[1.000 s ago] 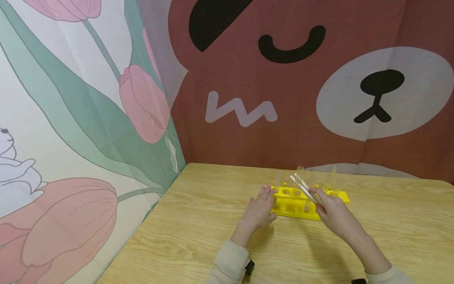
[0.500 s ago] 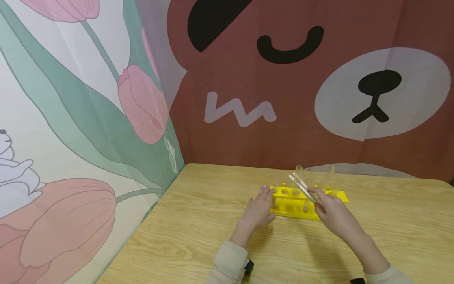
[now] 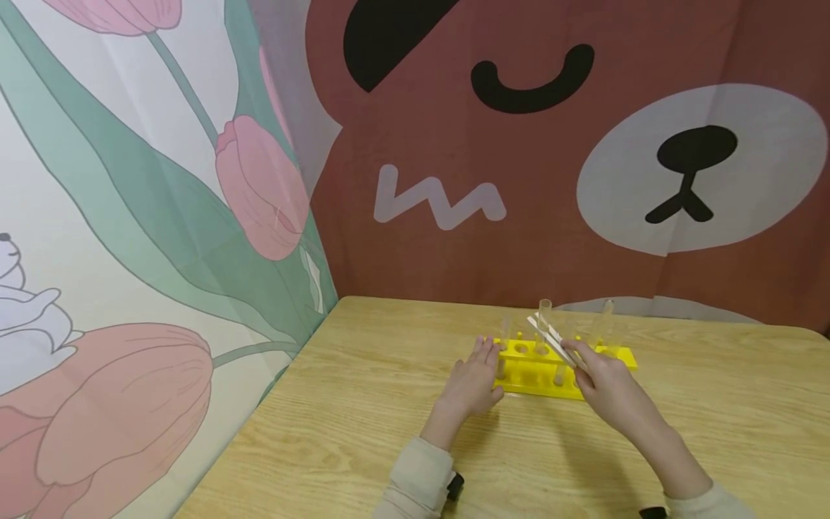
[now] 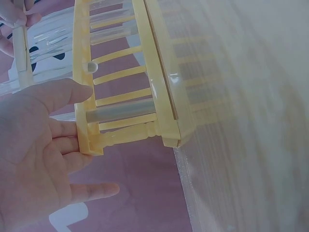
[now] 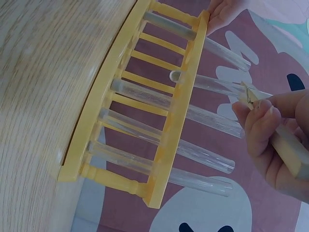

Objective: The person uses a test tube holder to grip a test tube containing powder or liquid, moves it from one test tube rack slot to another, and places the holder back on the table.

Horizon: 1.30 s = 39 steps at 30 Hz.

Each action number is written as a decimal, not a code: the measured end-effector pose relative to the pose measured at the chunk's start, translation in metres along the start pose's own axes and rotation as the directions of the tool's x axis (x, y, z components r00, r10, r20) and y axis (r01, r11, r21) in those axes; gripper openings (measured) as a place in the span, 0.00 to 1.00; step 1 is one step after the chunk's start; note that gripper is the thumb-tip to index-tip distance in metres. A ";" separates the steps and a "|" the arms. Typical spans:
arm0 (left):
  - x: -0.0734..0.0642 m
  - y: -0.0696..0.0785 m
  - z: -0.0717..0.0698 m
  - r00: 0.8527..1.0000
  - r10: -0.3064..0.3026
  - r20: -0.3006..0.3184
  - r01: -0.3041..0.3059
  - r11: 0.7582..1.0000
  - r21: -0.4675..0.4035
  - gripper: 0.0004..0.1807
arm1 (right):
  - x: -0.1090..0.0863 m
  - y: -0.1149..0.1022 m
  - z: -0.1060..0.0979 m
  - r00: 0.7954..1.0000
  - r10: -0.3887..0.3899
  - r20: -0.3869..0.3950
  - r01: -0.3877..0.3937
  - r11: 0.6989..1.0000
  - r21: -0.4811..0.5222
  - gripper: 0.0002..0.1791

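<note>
Rack of smooth yellow plastic (image 3: 537,390) stands on the wood-grained bench (image 3: 363,432), its long upper plate pierced with round holes and its end posts turned like balusters. Left hand (image 3: 470,386) has its fingers closed about the plate's left end, thumb in front. Right hand (image 3: 612,393) curls its fingers tightly round a pale wooden clamp (image 5: 289,150) with a wire spring, whose tips meet a clear tube (image 5: 210,84), its rounded base just through a hole. Four other clear tubes (image 5: 210,120) reach the base. Clamp and hand hide part of the held tube; whether the tubes are glass or plastic, I cannot tell.
</note>
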State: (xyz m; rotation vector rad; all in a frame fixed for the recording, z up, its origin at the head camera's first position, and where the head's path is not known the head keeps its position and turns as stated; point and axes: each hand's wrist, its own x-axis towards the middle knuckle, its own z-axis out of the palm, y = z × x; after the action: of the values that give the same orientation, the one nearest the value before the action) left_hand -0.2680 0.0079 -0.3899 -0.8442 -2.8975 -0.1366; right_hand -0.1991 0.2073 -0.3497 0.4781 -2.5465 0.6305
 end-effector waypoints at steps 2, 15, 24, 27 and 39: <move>0.000 0.000 0.000 1.000 0.001 0.003 -0.001 1.000 -0.004 0.38 | 0.000 0.000 0.000 1.000 0.001 -0.003 -0.001 1.000 -0.001 0.23; -0.001 0.001 -0.001 1.000 -0.009 0.000 0.009 1.000 -0.024 0.38 | 0.001 0.000 -0.002 0.999 -0.024 -0.039 0.024 1.000 0.004 0.24; 0.000 0.001 0.000 1.000 -0.006 0.014 0.006 1.000 -0.003 0.37 | 0.000 0.001 -0.001 0.998 -0.038 -0.058 0.038 0.999 0.000 0.25; 0.000 0.001 -0.001 1.000 -0.005 0.014 0.005 1.000 0.000 0.37 | 0.000 0.001 0.000 0.995 -0.056 -0.076 0.056 0.998 -0.002 0.25; -0.001 0.001 -0.001 1.000 0.006 0.002 -0.006 1.000 0.006 0.37 | -0.001 0.000 0.001 0.991 -0.079 -0.109 0.079 0.997 -0.001 0.26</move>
State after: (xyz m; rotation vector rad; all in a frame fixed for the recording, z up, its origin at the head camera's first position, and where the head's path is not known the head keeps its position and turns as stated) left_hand -0.2662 0.0081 -0.3886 -0.8522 -2.8960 -0.1258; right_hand -0.1988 0.2072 -0.3515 0.5286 -2.4121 0.6152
